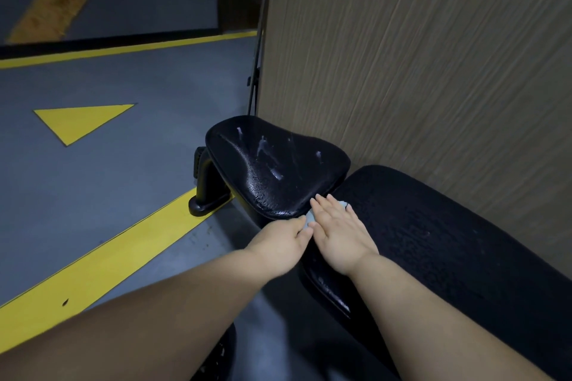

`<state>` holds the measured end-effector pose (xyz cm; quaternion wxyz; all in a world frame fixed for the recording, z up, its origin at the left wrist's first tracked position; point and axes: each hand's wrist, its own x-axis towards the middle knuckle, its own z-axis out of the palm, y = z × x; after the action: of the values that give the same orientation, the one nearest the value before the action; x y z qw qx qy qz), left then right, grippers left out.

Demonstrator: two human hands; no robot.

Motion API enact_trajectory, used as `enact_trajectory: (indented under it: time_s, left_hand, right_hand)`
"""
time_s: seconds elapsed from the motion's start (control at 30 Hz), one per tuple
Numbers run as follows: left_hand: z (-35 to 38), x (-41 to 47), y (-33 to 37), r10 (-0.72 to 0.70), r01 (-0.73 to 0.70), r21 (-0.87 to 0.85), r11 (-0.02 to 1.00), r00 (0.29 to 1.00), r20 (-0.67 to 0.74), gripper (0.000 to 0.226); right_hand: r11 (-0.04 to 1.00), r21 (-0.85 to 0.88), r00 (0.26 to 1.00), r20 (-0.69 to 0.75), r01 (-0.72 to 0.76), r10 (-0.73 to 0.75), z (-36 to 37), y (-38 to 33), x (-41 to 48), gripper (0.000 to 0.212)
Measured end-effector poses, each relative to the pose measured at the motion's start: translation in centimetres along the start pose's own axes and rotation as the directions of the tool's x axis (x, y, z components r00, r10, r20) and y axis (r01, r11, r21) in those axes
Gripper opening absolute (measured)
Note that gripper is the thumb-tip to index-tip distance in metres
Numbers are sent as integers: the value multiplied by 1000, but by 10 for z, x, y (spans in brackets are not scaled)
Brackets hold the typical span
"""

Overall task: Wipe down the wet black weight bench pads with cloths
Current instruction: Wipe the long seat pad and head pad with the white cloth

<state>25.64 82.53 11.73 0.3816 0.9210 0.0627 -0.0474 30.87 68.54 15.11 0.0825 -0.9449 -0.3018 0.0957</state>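
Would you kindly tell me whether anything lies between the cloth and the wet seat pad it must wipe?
Nothing visible does. The cloth lies under the flat right hand at the seam between back pad and seat pad, the left hand pinching its edge; the wet top beyond is bare.

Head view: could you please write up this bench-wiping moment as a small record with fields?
seat pad: black, glossy and wet, white streaks on top
back pad: black, textured, runs alongside the wood-grain wall panel
cloth: pale, mostly hidden, where the two pads meet
right hand: flat, fingers straight, presses on the cloth
left hand: fingers curled at the cloth's edge; grip unclear
floor: grey, with yellow lines and a yellow triangle
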Motion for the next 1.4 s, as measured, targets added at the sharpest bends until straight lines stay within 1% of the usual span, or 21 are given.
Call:
enact_trajectory:
  time_s: [0.1, 0.3, 0.37, 0.43, 0.47, 0.5, 0.53, 0.6, 0.67, 0.7, 0.83, 0.9, 1.13, 1.3, 1.33, 1.4]
  left_hand:
    - [0, -1, 1, -3, 3, 16, 1000, 999, -50, 34]
    - [-1, -23, -8, 75, -69, 74, 995, 994, -74, 40]
    - [1, -35, -10, 92, -89, 50, 995, 993, -74, 53]
    - [4, -44, -10, 83, -85, -24, 996, 995, -63, 71]
    - [6, -45, -10, 76, -79, -65, 995, 996, -56, 77]
    - [6, -45, -9, 67, -73, -106, 992, 996, -55, 77]
    - [6, -44, -7, 56, -65, -144, 987, 996, -65, 73]
    - [5, -36, -3, 30, -45, -184, 982, 996, -82, 58]
    - [4, -27, 0, -3, -11, -202, 979, 998, -65, 42]
    - [3, -22, 1, -17, 7, -209, 978, 999, -46, 39]
    - [-2, -8, 2, -42, 40, -256, 966, 999, -4, 37]
    - [-4, -8, 2, -45, 46, -240, 970, 999, 9, 39]
    - [-5, -32, 7, -76, 76, -109, 991, 997, 3, 33]
    - [3, -61, 17, -117, 112, -163, 980, 993, -23, 37]
    - [4, -68, 19, -121, 114, -164, 980, 992, -29, 36]
    - [4, -76, 24, -115, 110, -154, 982, 993, -27, 28]
  right_hand:
    - [1000, 5, 1000, -3, 6, -6, 0, 0, -1, 53]
    - [999, 3, 999, -16, 51, -51, 4, -10, -26, 55]
    - [997, -25, 998, -12, 67, -68, 9, -14, -37, 56]
    - [996, -38, 997, -7, 79, -79, 12, -16, -45, 56]
    - [996, -37, 997, -5, 83, -83, 12, -16, -48, 56]
    - [996, -37, 996, -6, 85, -85, 12, -16, -48, 56]
    - [996, -39, 996, -11, 84, -84, 12, -16, -47, 57]
    - [997, -45, 997, -22, 68, -69, 12, -15, -41, 56]
    - [999, -34, 999, -28, 36, -37, 11, -13, -31, 56]
    - [999, -28, 999, -33, 18, -19, 10, -12, -25, 56]
    - [999, -29, 999, -32, -40, 39, 9, -12, -9, 56]
    - [998, -35, 999, -24, -44, 43, 9, -13, -9, 56]
    - [999, -37, 1000, -19, -4, 3, 14, -21, -34, 57]
    - [998, -54, 999, -24, 33, -34, 20, -24, -62, 58]
    - [998, -60, 999, -22, 36, -37, 22, -24, -68, 62]
    - [996, -77, 998, -40, 42, -45, 27, -22, -78, 80]
